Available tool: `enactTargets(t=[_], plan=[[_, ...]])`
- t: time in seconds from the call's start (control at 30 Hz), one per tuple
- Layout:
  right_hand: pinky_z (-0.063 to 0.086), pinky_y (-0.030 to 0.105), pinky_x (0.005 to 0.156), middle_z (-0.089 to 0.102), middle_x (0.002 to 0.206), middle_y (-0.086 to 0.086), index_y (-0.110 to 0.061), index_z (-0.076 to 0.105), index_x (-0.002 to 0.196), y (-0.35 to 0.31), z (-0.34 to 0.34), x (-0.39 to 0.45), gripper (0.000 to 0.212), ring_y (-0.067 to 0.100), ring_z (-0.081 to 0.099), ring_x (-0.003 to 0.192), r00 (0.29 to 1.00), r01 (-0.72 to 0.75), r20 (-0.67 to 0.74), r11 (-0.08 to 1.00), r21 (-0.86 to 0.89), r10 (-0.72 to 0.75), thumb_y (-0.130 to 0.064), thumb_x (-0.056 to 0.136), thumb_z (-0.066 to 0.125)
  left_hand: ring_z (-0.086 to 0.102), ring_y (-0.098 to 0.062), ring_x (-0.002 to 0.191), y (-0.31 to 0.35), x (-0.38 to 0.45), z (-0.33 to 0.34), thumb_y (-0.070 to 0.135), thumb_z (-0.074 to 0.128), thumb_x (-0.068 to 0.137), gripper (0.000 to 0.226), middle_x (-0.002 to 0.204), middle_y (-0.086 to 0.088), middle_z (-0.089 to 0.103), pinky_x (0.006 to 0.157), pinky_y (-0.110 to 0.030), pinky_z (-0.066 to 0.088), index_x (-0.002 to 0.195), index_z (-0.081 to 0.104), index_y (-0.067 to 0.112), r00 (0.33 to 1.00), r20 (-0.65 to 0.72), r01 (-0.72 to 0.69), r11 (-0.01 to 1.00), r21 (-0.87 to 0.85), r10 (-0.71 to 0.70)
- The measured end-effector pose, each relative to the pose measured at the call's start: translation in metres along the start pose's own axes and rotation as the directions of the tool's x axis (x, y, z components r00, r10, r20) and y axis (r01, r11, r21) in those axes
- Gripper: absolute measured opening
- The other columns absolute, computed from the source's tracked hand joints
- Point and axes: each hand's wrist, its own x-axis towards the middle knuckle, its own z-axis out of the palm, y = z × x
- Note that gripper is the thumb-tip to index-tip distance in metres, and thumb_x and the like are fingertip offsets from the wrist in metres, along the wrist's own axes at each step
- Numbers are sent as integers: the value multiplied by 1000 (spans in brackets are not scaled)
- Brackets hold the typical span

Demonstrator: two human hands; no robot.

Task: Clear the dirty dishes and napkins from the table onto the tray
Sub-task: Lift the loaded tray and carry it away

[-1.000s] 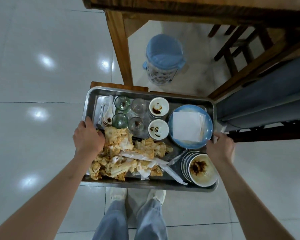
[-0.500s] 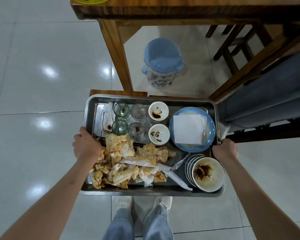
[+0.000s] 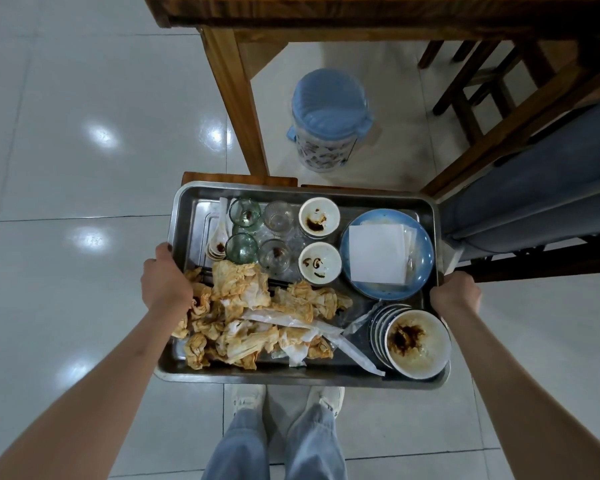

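A person holds a rectangular stainless-steel tray (image 3: 184, 216) in front of the body, above a glossy pale tiled floor (image 3: 66, 168). The left hand (image 3: 165, 280) grips the tray's left rim, thumb hooked over the edge and the other fingers curled out of sight under it. The right hand (image 3: 454, 294) grips the right rim, its fingers wrapped round the edge.

On the tray, a heap of crumpled, orange-stained paper napkins (image 3: 253, 313) fills the near left part, touching the left hand. Behind the heap stand four clear drinking glasses (image 3: 258, 235) in a square, with a white ceramic spoon (image 3: 219, 237) to their left. Just right of the glasses sit two small white sauce-smeared bowls (image 3: 319, 240), one behind the other. A round blue plate (image 3: 420, 237) lies at the far right with a clean folded white napkin (image 3: 376, 252) on it. A stack of dirty white bowls (image 3: 416, 341) leans in the near right corner.

Beyond the tray stands a wooden table (image 3: 236, 98), and past its leg a blue-lidded plastic bin (image 3: 328, 123) on the floor
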Motion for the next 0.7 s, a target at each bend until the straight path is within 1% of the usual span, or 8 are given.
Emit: enactTargets(t=[0.23,0.3,0.4,0.47,0.5,0.53,0.6,0.7], plan=[[41,33,74,61,107,27,8,60,107,8,3,13,25,40,55,103,995,94,35,994,-62,-92,-3,86,52,53,-43,99,1,10,3,-10,51,85,35,111,-26,50,85,-51,49,119,46,0,995,54,82,996,39,-85],[39,31,72,61,105,25,6,60,106,11,4,16,24,40,55,101,994,102,55,993,-54,-99,-6,87,52,52,-43,101,2,12,3,-11,52,84,37,111,-26,50,86,-51,49,118,45,-1,992,68,101,994,31,-103],[35,29,66,58,86,21,3,62,86,15,2,18,12,38,56,91,989,138,61,989,-48,-135,-7,85,55,55,-42,96,3,13,1,-8,57,83,34,107,-26,53,82,-51,51,114,46,-1,990,84,108,994,10,-109],[35,29,64,56,79,17,-3,57,71,16,0,20,14,33,54,81,986,157,60,987,-43,-154,-9,83,58,57,-40,92,4,13,-1,-2,63,82,33,102,-24,56,77,-49,52,111,48,-1,990,92,106,994,-4,-105],[35,29,64,56,77,16,-5,56,68,16,0,20,16,32,53,78,985,162,60,986,-42,-159,-10,82,61,58,-39,90,4,13,-3,-1,65,81,33,99,-23,57,74,-46,52,109,49,-1,990,95,106,994,-9,-105],[36,29,64,57,77,15,-4,59,69,17,1,20,15,32,53,77,985,164,56,986,-38,-162,-12,81,63,58,-38,87,5,13,-4,0,65,80,32,97,-22,57,71,-44,51,108,50,-2,990,98,106,994,-11,-105],[37,29,65,61,82,16,0,65,83,17,3,19,13,34,57,85,986,161,40,986,-35,-160,-12,80,67,57,-37,84,4,13,-5,-1,64,80,28,93,-22,59,67,-42,48,106,53,-2,988,106,118,993,-14,-115],[38,30,70,64,96,21,3,62,100,19,7,20,22,38,57,97,988,155,16,988,-5,-155,-8,81,65,54,-34,80,1,13,-4,-3,58,84,26,92,-21,58,64,-39,45,109,51,-2,986,98,140,989,-46,-135]])
